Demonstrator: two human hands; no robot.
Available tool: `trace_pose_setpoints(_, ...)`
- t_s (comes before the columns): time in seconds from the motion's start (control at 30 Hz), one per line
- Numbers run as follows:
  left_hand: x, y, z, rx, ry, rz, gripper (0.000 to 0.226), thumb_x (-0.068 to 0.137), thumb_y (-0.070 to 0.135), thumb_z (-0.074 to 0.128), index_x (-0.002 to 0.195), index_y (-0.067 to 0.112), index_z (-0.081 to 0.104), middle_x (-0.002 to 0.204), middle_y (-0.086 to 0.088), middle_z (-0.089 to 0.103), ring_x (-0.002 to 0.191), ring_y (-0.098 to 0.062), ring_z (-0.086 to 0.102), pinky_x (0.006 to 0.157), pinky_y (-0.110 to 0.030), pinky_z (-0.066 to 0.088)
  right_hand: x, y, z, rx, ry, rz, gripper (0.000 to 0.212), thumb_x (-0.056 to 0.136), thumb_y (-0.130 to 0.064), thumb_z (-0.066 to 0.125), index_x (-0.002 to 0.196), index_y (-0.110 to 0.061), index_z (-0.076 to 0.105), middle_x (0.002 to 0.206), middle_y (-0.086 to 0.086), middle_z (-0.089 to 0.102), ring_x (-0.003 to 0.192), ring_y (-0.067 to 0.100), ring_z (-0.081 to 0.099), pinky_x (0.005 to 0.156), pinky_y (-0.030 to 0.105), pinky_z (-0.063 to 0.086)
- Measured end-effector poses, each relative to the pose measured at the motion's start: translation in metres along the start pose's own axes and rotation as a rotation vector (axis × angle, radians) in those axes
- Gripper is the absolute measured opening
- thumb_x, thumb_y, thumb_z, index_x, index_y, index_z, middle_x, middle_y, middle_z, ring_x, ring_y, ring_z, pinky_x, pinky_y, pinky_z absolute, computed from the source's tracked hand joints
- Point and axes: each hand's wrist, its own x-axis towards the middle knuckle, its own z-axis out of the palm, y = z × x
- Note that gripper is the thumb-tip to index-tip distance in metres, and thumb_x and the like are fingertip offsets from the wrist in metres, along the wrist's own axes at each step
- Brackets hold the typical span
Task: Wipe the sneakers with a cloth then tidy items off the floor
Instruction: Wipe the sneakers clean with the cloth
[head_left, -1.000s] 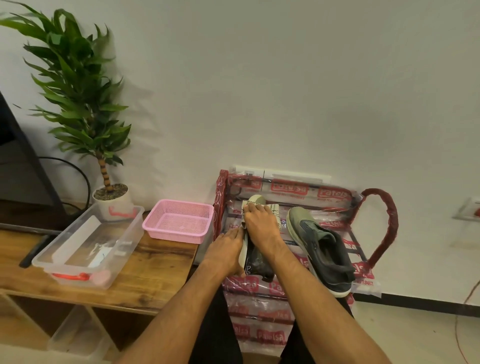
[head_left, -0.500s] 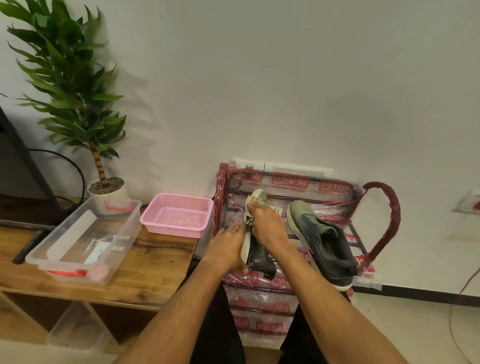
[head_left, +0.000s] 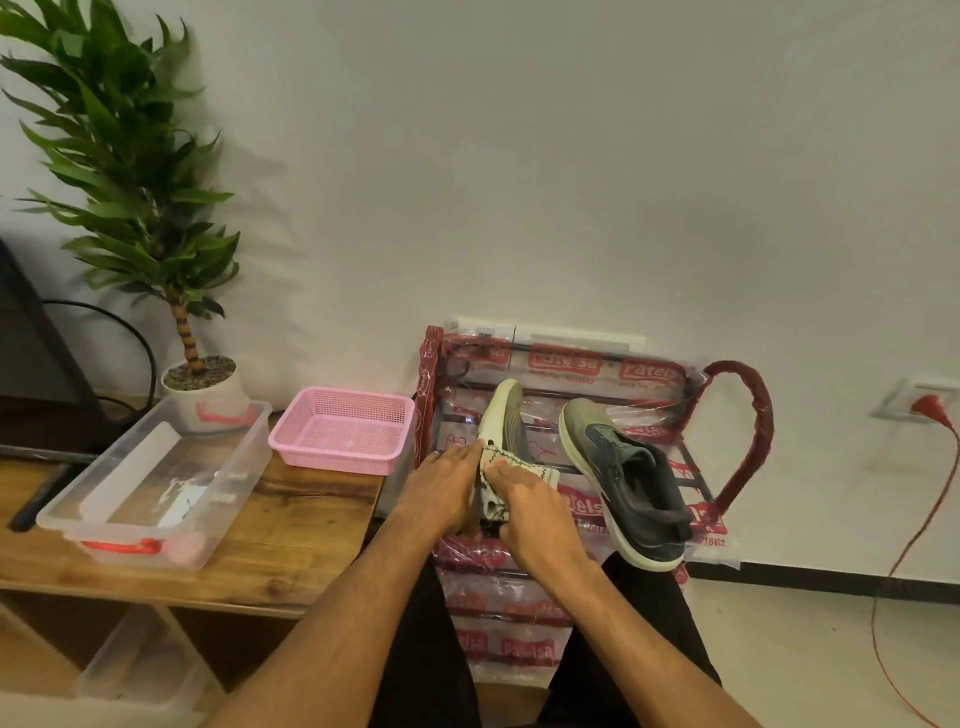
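cloth (head_left: 501, 467) slid down sneaker (head_left: 506, 410), toe uncovered

Glossy plastic wrap on rack (head_left: 737, 415); wood table (head_left: 291, 525); cloth (head_left: 506, 470) seemingly knitted.
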Motion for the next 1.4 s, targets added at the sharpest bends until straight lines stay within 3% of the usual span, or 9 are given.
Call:
trace_pose_setpoints(0.1,0.000,0.000,0.000,0.029,0.013,0.020,0.104,0.079,0.027,0.077,0.154,0.016,0.007,0.158,-0.007,0.025,0.141,-0.023,0.029,0.116,-0.039,0.022,-0.019,0.007,-0.008,-0.012,-0.091,-0.073,0.057,0.080,0.002,0.064,0.133,-0.016,0.056,0.135,0.004,0.058,0.126,0.022,0.053,0.109,0.032,0.039)
trace_pose_setpoints(0.23,0.003,-0.002,0.002,0.057,-0.021,0.001,0.120,0.065,0.039,0.085,0.154,0.018,0.007,0.157,-0.006,0.026,0.140,-0.025,0.030,0.117,-0.042,0.023,-0.027,0.028,-0.025,0.104,-0.239,0.074,0.043,0.079,-0.009,0.066,0.117,-0.029,0.063,0.102,-0.003,0.071,0.095,0.020,0.065,0.079,0.033,0.052)
trace_pose_setpoints(0.4,0.008,-0.003,0.005,0.071,-0.015,0.002,0.122,0.062,0.043,0.086,0.153,0.019,0.008,0.157,-0.006,0.026,0.142,-0.025,0.029,0.117,-0.043,0.023,-0.009,0.031,-0.022,0.151,0.115,0.197,0.067,0.077,0.007,0.055,0.136,-0.025,0.052,0.128,-0.001,0.062,0.116,0.020,0.058,0.091,0.033,0.049)
trace_pose_setpoints(0.5,0.008,-0.004,0.008,0.073,0.019,0.020,0.113,0.069,0.039,0.082,0.153,0.016,0.010,0.156,-0.007,0.029,0.141,-0.023,0.031,0.117,-0.043,0.025,-0.011,0.004,0.005,0.017,0.025,0.112,0.071,0.086,0.008,0.055,0.150,-0.013,0.032,0.153,0.009,0.037,0.141,0.023,0.035,0.119,0.032,0.022)
trace_pose_setpoints(0.57,0.009,-0.005,0.010,0.070,0.043,0.035,0.099,0.079,0.037,0.075,0.152,0.014,0.011,0.156,-0.007,0.030,0.142,-0.021,0.030,0.117,-0.041,0.023,-0.018,-0.005,0.017,-0.060,-0.013,0.062,0.071,0.090,0.005,0.054,0.152,-0.006,0.022,0.158,0.014,0.025,0.147,0.025,0.022,0.115,0.029,0.002)
trace_pose_setpoints(0.83,0.007,-0.001,0.007,0.076,0.003,0.016,0.121,0.061,0.040,0.088,0.151,0.015,0.012,0.153,-0.008,0.034,0.139,-0.026,0.035,0.116,-0.045,0.027,0.015,0.005,0.011,0.035,0.012,0.266,0.057,0.081,0.002,0.059,0.135,-0.007,0.045,0.131,0.009,0.057,0.116,0.027,0.057,0.095,0.038,0.048)
trace_pose_setpoints(1.1,0.007,-0.002,0.008,0.088,0.024,0.035,0.105,0.075,0.036,0.078,0.153,0.017,0.010,0.155,-0.007,0.031,0.139,-0.025,0.034,0.115,-0.044,0.027,-0.032,0.004,0.012,0.066,-0.038,0.047,0.046,0.078,0.001,0.060,0.122,-0.013,0.056,0.120,0.002,0.061,0.112,0.021,0.058,0.087,0.036,0.053)
trace_pose_setpoints(1.27,0.006,0.003,0.005,0.095,-0.010,0.007,0.119,0.066,0.037,0.085,0.153,0.016,0.007,0.156,-0.006,0.027,0.140,-0.025,0.033,0.116,-0.043,0.026,-0.002,0.019,0.023,-0.026,0.050,0.160,0.051,0.083,-0.005,0.066,0.132,-0.009,0.051,0.125,0.006,0.061,0.113,0.023,0.060,0.093,0.035,0.052)
trace_pose_setpoints(1.4,0.005,0.003,0.005,0.107,-0.023,-0.007,0.122,0.064,0.041,0.086,0.153,0.018,0.006,0.157,-0.006,0.025,0.141,-0.027,0.031,0.116,-0.044,0.025,0.024,0.031,0.017,-0.029,0.014,0.270,0.028,0.087,-0.006,0.060,0.114,-0.010,0.057,0.108,0.008,0.067,0.095,0.029,0.066,0.078,0.043,0.055)
